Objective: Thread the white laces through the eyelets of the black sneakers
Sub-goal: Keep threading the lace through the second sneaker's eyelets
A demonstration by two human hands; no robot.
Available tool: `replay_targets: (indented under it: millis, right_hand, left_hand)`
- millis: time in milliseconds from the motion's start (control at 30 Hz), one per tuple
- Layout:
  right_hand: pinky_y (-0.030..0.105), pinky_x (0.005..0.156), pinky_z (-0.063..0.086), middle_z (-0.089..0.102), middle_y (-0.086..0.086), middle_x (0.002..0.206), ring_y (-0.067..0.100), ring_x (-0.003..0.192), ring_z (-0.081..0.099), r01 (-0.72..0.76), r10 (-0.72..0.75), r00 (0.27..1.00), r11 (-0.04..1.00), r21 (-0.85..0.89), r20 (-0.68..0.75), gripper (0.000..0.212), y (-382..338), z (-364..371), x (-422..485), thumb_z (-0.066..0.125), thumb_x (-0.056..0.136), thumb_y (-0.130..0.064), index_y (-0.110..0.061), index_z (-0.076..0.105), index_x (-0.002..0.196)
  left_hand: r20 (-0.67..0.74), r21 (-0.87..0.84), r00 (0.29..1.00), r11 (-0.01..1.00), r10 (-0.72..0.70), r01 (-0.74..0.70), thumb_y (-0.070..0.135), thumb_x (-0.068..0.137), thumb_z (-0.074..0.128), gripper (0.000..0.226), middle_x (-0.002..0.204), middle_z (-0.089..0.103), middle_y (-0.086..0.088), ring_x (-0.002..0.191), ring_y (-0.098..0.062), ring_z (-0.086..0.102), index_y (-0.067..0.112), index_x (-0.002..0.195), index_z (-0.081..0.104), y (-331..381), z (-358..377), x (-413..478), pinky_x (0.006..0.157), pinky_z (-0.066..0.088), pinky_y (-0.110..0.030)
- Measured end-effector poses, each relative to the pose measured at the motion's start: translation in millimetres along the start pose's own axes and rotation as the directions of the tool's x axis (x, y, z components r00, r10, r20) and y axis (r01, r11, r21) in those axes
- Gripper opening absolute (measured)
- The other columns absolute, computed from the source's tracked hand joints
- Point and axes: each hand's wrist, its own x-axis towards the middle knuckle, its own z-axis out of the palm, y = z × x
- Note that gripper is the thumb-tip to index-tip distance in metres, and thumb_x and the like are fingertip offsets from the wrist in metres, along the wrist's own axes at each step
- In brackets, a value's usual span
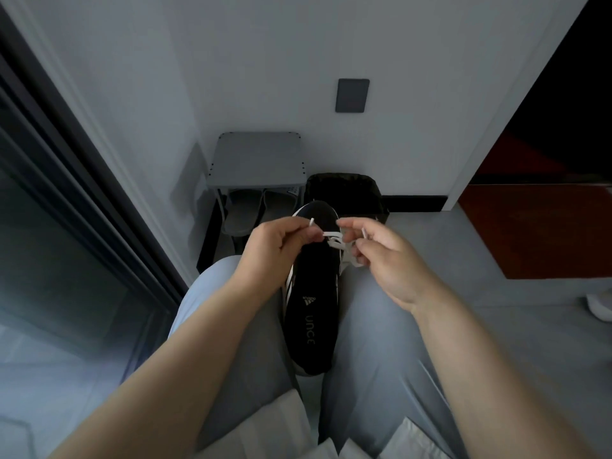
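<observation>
A black sneaker [313,313] with white side stripes lies lengthwise between my thighs, toe pointing away and its insole showing. A white lace [332,238] crosses the eyelets near the toe end. My left hand [276,250] pinches one lace end at the shoe's left side, with the tip sticking up above my fingers. My right hand [385,256] pinches the other lace end at the right side, and a loop of lace hangs below its fingers. Only this one sneaker is in view.
A small grey shoe rack [256,160] stands against the wall ahead, grey slippers [256,210] under it. A black bin [344,190] stands beside the rack. Dark glass door on the left, reddish floor [530,226] at the right, a white object [599,304] at the right edge.
</observation>
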Motion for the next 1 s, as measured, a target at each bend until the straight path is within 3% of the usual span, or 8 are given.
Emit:
replay_targets:
  millis: [167, 300, 433, 533, 633, 733, 833, 1000]
  right_hand:
    - [0.017, 0.073, 0.052, 0.069, 0.001, 0.095, 0.010, 0.072, 0.069, 0.127, -0.127, 0.992, 0.991, 0.027, -0.029, 0.034, 0, 13, -4, 0.035, 0.100, -0.005, -0.028, 0.046, 0.122]
    - [0.021, 0.065, 0.053, 0.071, 0.003, 0.087, 0.013, 0.064, 0.068, 0.192, -0.185, 0.963, 0.981, 0.013, -0.194, 0.016, 0, 24, 0, 0.051, 0.095, -0.009, -0.022, 0.047, 0.086]
    - [0.029, 0.076, 0.054, 0.069, -0.012, 0.074, 0.004, 0.070, 0.065, 0.244, -0.227, 0.930, 0.970, 0.024, -0.290, 0.018, 4, 29, 9, 0.065, 0.085, -0.009, -0.026, 0.067, 0.081]
    - [0.024, 0.078, 0.054, 0.070, -0.006, 0.088, 0.007, 0.080, 0.068, 0.268, -0.221, 0.931, 0.954, 0.133, -0.290, 0.024, 4, 36, 9, 0.061, 0.087, -0.003, -0.026, 0.067, 0.094]
    - [0.017, 0.069, 0.052, 0.071, -0.005, 0.076, 0.005, 0.071, 0.068, 0.266, -0.184, 0.937, 0.928, 0.261, -0.297, 0.020, 1, 40, 8, 0.063, 0.085, 0.001, -0.018, 0.065, 0.090]
    - [0.013, 0.064, 0.050, 0.071, -0.007, 0.069, 0.003, 0.065, 0.066, 0.238, -0.143, 0.947, 0.914, 0.329, -0.288, 0.011, 0, 42, 8, 0.064, 0.083, 0.002, -0.008, 0.067, 0.081]
    - [0.013, 0.065, 0.050, 0.071, -0.007, 0.067, 0.003, 0.066, 0.066, 0.226, -0.128, 0.946, 0.919, 0.323, -0.297, 0.011, 4, 45, 9, 0.064, 0.083, 0.001, -0.008, 0.067, 0.080]
    - [0.020, 0.075, 0.053, 0.072, -0.007, 0.078, 0.008, 0.075, 0.068, 0.262, -0.198, 0.933, 0.946, 0.191, -0.300, 0.015, 6, 50, 10, 0.065, 0.084, -0.003, -0.017, 0.069, 0.079]
  left_hand:
    - [-0.040, -0.170, 0.990, 0.977, -0.139, 0.130, 0.006, 0.087, 0.061, 0.020, 0.072, 0.070, 0.009, 0.075, -0.004, 0.068, 0.025, 0.082, 0.065, 9, 4, 6, 0.064, 0.051, -0.017]
    - [-0.070, -0.238, 0.986, 0.962, -0.154, 0.133, 0.008, 0.088, 0.060, 0.013, 0.076, 0.071, -0.005, 0.078, -0.011, 0.069, 0.015, 0.079, 0.067, 14, 3, 9, 0.070, 0.056, -0.023]
    - [-0.031, -0.281, 0.982, 0.945, -0.185, 0.169, 0.011, 0.087, 0.061, 0.021, 0.071, 0.069, 0.005, 0.076, -0.011, 0.062, 0.028, 0.081, 0.072, 9, 5, 7, 0.079, 0.053, -0.025]
    - [-0.033, -0.359, 0.975, 0.913, -0.218, 0.192, 0.008, 0.087, 0.060, 0.023, 0.078, 0.072, 0.008, 0.079, -0.006, 0.064, 0.028, 0.085, 0.072, 9, 7, 6, 0.080, 0.050, -0.021]
    - [-0.022, -0.417, 0.972, 0.886, -0.233, 0.203, 0.006, 0.086, 0.060, 0.017, 0.092, 0.072, -0.010, 0.093, -0.023, 0.066, 0.015, 0.095, 0.071, 11, 8, 5, 0.089, 0.051, -0.031]
    - [0.002, -0.432, 0.975, 0.879, -0.223, 0.202, 0.004, 0.089, 0.056, 0.018, 0.086, 0.072, -0.007, 0.087, -0.017, 0.066, 0.013, 0.096, 0.070, 10, 10, 2, 0.086, 0.053, -0.027]
    - [0.037, -0.453, 0.977, 0.868, -0.211, 0.205, 0.002, 0.091, 0.051, 0.025, 0.081, 0.073, 0.004, 0.084, -0.010, 0.067, 0.017, 0.089, 0.070, 9, 11, 0, 0.081, 0.053, -0.020]
    - [0.007, -0.492, 0.974, 0.847, -0.226, 0.200, 0.004, 0.091, 0.051, 0.021, 0.083, 0.073, -0.001, 0.085, -0.012, 0.068, 0.015, 0.090, 0.070, 8, 9, -3, 0.082, 0.052, -0.021]
